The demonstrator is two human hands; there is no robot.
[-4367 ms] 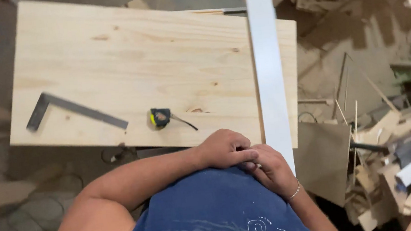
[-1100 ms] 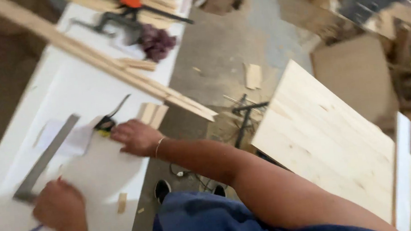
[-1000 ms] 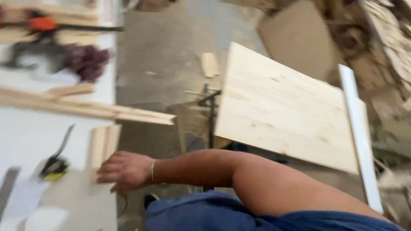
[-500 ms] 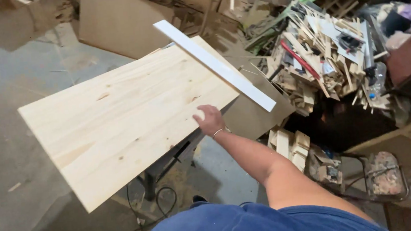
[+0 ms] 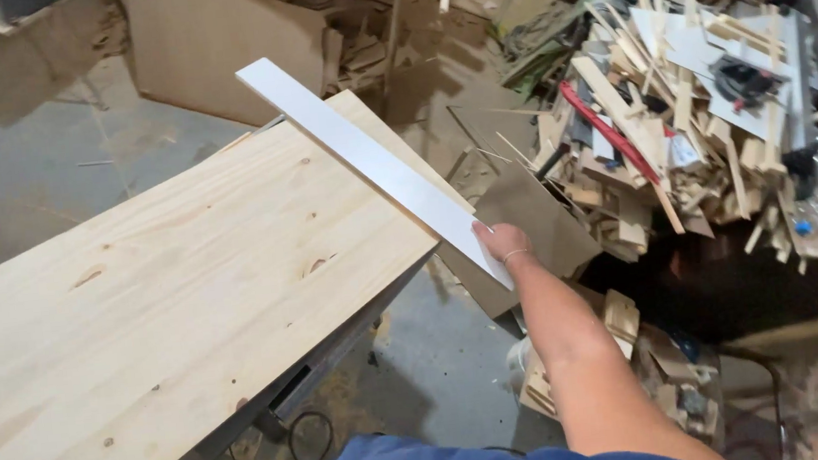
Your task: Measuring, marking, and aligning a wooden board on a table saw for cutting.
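My right hand [image 5: 500,243] grips the near end of a long white flat strip [image 5: 362,154] that lies along the right edge of a large pale pine board [image 5: 165,293]. The board rests on a dark stand [image 5: 326,358] and fills the left half of the view. The strip's far end sticks out past the board's far corner. A thin bracelet sits on my right wrist. My left hand is out of view.
A big heap of wood offcuts and scrap [image 5: 688,113] lies to the right. A brown sheet [image 5: 211,39] leans at the back. Small wood blocks [image 5: 629,339] lie on the concrete floor [image 5: 43,165], with a cable under the stand.
I turned from the white workbench back to the pine board. My right hand reached across to the white strip's near end and took hold of it.
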